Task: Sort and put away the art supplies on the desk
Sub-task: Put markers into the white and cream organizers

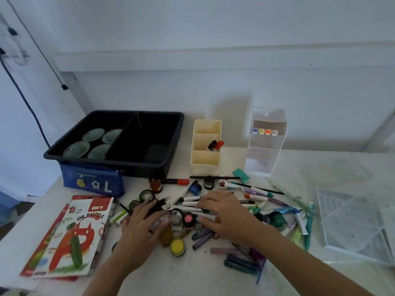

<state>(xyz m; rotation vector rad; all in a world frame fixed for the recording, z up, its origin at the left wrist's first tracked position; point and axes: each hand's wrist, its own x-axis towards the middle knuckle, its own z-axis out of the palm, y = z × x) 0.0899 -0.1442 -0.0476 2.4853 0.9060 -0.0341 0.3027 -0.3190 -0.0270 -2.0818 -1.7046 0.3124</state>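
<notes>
So the white desk has a messy pile of markers, pastel sticks and little paint pots dumped in the middle, and both hands are down in it. The left hand lies with its fingers spread loosely over the black handles of a pair of metal scissors, not really curled around anything. The right hand is flat too, its fingers stretched out over some white-barrelled markers, with nothing pinched as far as I can see. A round yellow paint pot sits just below the hands. Behind the pile there's a black plastic divided tray with round greenish discs in its left half, and a cream three-slot organiser with two markers in the middle slot. Right of that is a clear tiered holder with four coloured caps showing. A blue zip pouch leans against the tray front, and a flat oil pastels box lies at the left.
</notes>
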